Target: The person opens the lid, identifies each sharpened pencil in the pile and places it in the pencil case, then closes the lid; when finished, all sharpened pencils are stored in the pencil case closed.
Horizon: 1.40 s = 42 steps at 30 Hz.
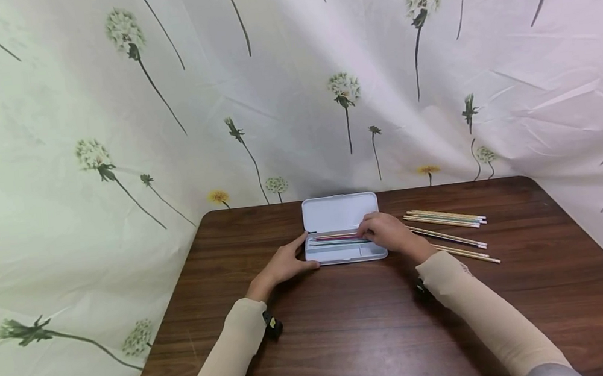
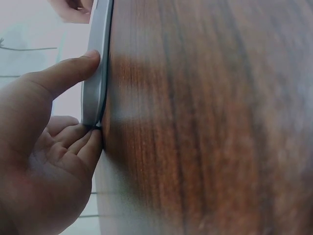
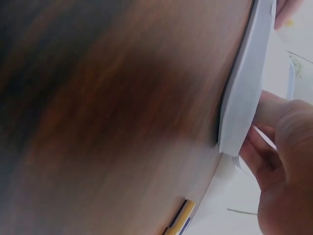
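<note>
A white pencil case [image 1: 340,213] stands open on the table, lid raised at the back. Several colored pencils [image 1: 334,240] lie lengthwise in its tray. My left hand [image 1: 283,263] grips the case's left end, thumb along the front wall and fingers round the corner. In the left wrist view the thumb [image 2: 78,71] presses on the case's side. My right hand [image 1: 387,232] reaches over the tray's right part, its fingers curled down onto the right ends of the pencils; the fingertips are mostly hidden. The right wrist view shows the case wall [image 3: 244,93] beside that hand.
More pencils [image 1: 446,218] lie on the table right of the case, in loose groups beyond and beside the right forearm. The brown wooden table [image 1: 358,328] meets a flower-printed curtain [image 1: 292,92] at the back and left.
</note>
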Tool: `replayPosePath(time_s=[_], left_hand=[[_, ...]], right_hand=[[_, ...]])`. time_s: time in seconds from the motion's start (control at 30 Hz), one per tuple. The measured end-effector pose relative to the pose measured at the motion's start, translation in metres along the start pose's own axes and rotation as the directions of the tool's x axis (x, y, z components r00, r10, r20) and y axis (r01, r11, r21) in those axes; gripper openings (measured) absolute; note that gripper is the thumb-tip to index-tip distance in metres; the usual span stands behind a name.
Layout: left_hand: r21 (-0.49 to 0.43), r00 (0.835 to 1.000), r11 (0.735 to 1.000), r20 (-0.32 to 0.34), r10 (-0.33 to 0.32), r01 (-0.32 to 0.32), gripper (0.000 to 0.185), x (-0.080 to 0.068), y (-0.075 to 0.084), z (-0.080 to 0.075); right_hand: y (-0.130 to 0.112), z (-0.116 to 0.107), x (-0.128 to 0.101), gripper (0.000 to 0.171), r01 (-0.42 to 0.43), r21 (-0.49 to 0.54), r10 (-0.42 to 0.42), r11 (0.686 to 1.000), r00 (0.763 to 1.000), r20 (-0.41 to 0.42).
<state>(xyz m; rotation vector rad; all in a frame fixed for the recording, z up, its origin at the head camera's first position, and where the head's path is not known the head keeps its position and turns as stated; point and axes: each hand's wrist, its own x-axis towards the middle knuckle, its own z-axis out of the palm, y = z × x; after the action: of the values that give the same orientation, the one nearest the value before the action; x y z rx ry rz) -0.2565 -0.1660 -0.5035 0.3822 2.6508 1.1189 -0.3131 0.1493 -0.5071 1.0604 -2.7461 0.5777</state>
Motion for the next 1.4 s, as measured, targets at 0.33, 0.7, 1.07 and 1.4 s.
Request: replayPosePath(time_s=[0.33,0.7,1.07,1.4], left_hand=[[-0.006,1.0,1.0,0.0,-0.004,0.004,0.095,0.0,0.0,0.0],[-0.01,1.0,1.0,-0.004,0.002,-0.002,0.095,0.001,0.0,0.0],[0.014,1.0,1.0,0.0,0.002,-0.002,0.096,0.004,-0.005,0.002],[0.003,1.0,1.0,-0.001,0.006,-0.006,0.095,0.001,0.0,0.0]], right_hand=[[-0.008,0.006,0.003,0.013,0.009,-0.17,-0.021,0.985,0.998,-0.065],[-0.006,0.005,0.003,0.012,-0.039,-0.12,0.034,0.992,0.998,-0.045],[0.002,-0.038,0.001,0.012,-0.079,0.075,0.084,0.994,0.995,-0.054],[0.027,-0.097,-0.019,0.014,-0.116,0.101,0.127,0.988,0.986,-0.108]])
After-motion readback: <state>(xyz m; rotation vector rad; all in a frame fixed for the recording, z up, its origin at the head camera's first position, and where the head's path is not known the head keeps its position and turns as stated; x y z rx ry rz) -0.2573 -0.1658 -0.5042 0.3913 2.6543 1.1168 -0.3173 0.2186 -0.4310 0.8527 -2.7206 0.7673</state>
